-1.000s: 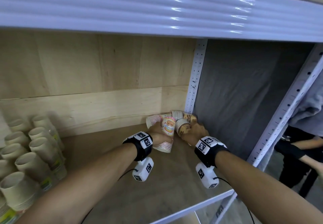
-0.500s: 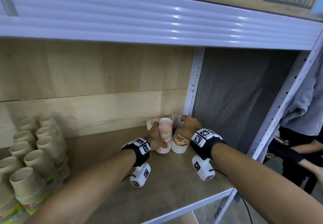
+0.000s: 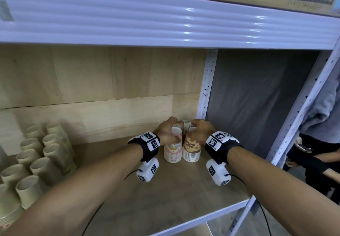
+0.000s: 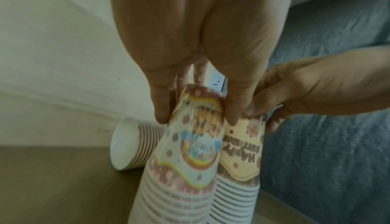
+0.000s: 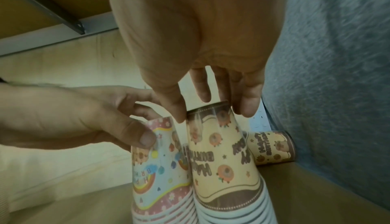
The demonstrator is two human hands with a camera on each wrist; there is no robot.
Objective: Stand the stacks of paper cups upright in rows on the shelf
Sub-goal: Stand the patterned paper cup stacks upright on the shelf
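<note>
Two stacks of paper cups stand rims-down, side by side, at the back right of the wooden shelf (image 3: 147,199). My left hand (image 3: 170,131) pinches the top of the pink rainbow stack (image 3: 173,150), thumb (image 5: 145,137) on its side; the left wrist view shows the same pink stack (image 4: 185,152). My right hand (image 5: 211,111) holds the top of the brown "Happy Birthday" stack (image 5: 221,161) between thumb and fingers, also the brown stack (image 3: 191,147). Behind them lie more stacks: a pink-rimmed one (image 4: 135,144) and a brown one (image 5: 272,147).
Rows of plain beige cup stacks (image 3: 36,162) stand at the shelf's left. A white perforated post (image 3: 206,88) and grey cloth (image 3: 257,97) close the right side. The upper shelf beam (image 3: 165,18) hangs overhead. Another person (image 3: 316,154) stands at the right.
Both hands raised the pink and brown stacks from tilted in the pile to upright. The stacks now stand together on the shelf with the hands at their tops.
</note>
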